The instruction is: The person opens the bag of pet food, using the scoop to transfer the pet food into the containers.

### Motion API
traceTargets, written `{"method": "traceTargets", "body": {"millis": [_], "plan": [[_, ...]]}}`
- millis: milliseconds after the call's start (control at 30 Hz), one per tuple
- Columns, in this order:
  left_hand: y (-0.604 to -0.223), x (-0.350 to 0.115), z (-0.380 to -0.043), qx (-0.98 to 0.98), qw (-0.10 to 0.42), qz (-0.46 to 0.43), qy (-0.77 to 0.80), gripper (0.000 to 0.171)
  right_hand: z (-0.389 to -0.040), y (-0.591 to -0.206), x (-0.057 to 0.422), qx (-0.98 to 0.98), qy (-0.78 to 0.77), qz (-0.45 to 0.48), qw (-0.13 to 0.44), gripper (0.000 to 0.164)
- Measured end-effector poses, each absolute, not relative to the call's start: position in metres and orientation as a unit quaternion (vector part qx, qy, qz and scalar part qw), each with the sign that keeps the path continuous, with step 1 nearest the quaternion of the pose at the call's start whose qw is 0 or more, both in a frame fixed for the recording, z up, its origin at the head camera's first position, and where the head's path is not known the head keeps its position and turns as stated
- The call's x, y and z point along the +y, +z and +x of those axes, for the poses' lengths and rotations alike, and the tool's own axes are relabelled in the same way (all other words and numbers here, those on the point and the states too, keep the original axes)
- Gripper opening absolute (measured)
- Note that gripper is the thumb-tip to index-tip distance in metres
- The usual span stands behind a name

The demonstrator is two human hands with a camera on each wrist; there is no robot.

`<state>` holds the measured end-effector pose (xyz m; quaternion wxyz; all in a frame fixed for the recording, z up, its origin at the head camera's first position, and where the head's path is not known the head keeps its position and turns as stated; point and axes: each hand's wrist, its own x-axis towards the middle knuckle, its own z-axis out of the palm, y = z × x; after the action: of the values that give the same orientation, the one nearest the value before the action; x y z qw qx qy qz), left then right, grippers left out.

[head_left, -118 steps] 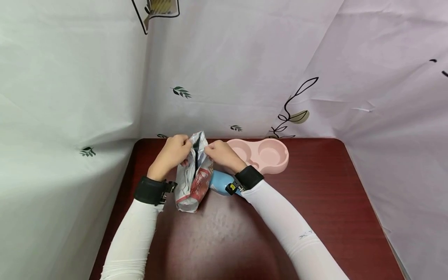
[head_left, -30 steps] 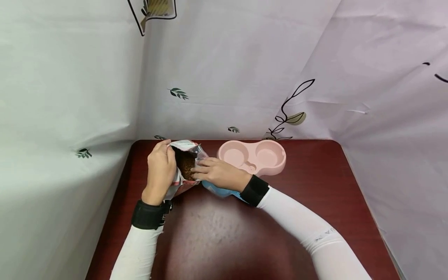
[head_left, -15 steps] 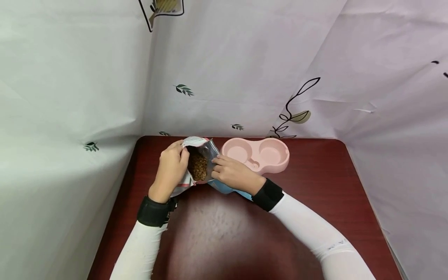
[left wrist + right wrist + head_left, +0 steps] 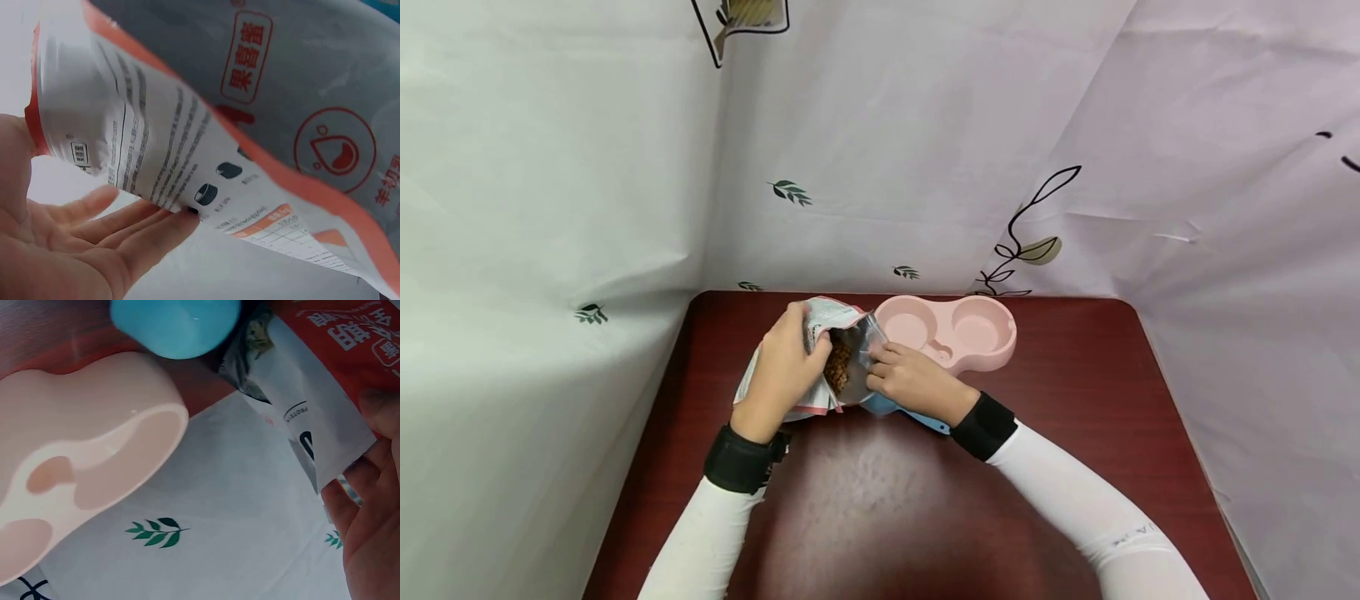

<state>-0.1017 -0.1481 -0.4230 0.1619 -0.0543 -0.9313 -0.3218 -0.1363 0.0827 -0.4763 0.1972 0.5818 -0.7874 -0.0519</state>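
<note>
A white and red printed bag of kibble [image 4: 831, 313] leans to the right over the table, its mouth spread wide. Brown kibble [image 4: 838, 367] shows inside against the silvery lining. My left hand [image 4: 784, 362] grips the bag's left side, thumb over the rim and fingers along the outside; in the left wrist view those fingers [image 4: 156, 234] lie against the printed panel. My right hand [image 4: 917, 382] pinches the right rim, its thumb on the red face [image 4: 350, 347] in the right wrist view. Partly hidden under the right hand lies a blue scoop [image 4: 882, 406] with its handle toward me.
A pink double bowl [image 4: 946, 317] stands at the back of the dark red table [image 4: 1075, 400], just right of the bag; both its wells hold nothing visible. White patterned cloth [image 4: 880, 150] hangs close behind and at both sides.
Earlier the hands pulled apart the top of the upright bag. Since then it has opened wide and tipped toward the right, and both hands have shifted right with it.
</note>
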Motion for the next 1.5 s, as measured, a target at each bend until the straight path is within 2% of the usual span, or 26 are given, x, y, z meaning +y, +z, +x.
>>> {"method": "traceTargets", "body": {"millis": [100,300,467,567,667,833,1000,1200,1333,1500], "plan": [[-0.424,-0.144,-0.103,-0.937,0.152,-0.087,-0.303,0.042,-0.135,-0.479,0.085,-0.790,-0.045,0.579,0.196,0.011],[-0.425,-0.141,-0.104,-0.945,0.133,-0.097,-0.284,0.038,-0.132,-0.484,0.091,-0.794,-0.026,0.580,0.181,0.014],[-0.425,-0.143,-0.104,-0.944,0.131,-0.090,-0.289,0.039,-0.128,-0.489,0.106,-0.790,0.070,0.579,0.191,0.032],[-0.425,-0.147,-0.104,-0.941,0.136,-0.083,-0.297,0.039,-0.126,-0.496,0.122,-0.801,0.164,0.539,0.203,0.039],[-0.424,-0.151,-0.105,-0.939,0.141,-0.078,-0.303,0.038,-0.124,-0.507,0.139,-0.820,0.238,0.482,0.196,0.032],[-0.421,-0.155,-0.105,-0.938,0.146,-0.077,-0.306,0.039,-0.115,-0.531,0.157,-0.867,0.250,0.415,0.118,0.027],[-0.421,-0.159,-0.106,-0.938,0.137,-0.070,-0.309,0.041,-0.108,-0.551,0.157,-0.891,0.235,0.387,0.032,0.035],[-0.421,-0.162,-0.105,-0.937,0.126,-0.060,-0.320,0.043,-0.108,-0.566,0.147,-0.898,0.229,0.373,-0.046,0.042],[-0.421,-0.164,-0.106,-0.935,0.127,-0.057,-0.325,0.043,-0.110,-0.577,0.141,-0.902,0.201,0.378,-0.061,0.052],[-0.423,-0.165,-0.107,-0.935,0.121,-0.058,-0.327,0.044,-0.110,-0.585,0.134,-0.899,0.201,0.386,-0.043,0.052]]}}
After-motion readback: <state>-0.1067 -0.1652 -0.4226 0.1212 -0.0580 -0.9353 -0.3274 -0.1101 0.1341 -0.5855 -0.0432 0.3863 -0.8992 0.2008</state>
